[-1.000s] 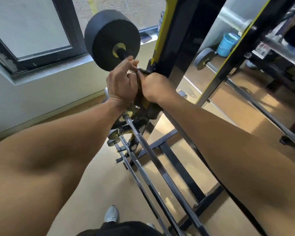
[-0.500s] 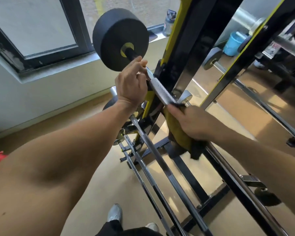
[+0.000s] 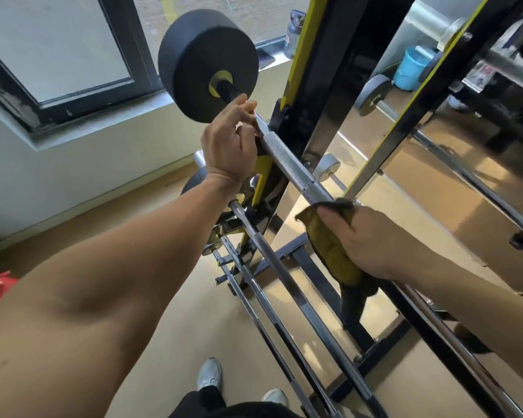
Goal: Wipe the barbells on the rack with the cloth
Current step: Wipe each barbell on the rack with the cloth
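Note:
A barbell with a knurled steel bar (image 3: 293, 167) and a black round weight (image 3: 206, 64) lies on the top level of a black-and-yellow rack (image 3: 320, 86). My left hand (image 3: 230, 146) grips the bar just below the weight. My right hand (image 3: 372, 239) holds a yellow-and-dark cloth (image 3: 329, 245) wrapped round the same bar, lower down toward me. The bar under the cloth is hidden. Several more chrome barbells (image 3: 278, 267) lie on lower rack levels.
A mirror (image 3: 435, 176) stands behind the rack and reflects the bars. A window (image 3: 73, 49) with a dark frame is at the upper left, a water bottle (image 3: 293, 31) on its sill. My feet (image 3: 209, 375) stand on the tan floor below.
My right hand has slid the cloth down the bar toward me, away from my left hand, baring the knurled part. My left hand keeps its grip near the weight.

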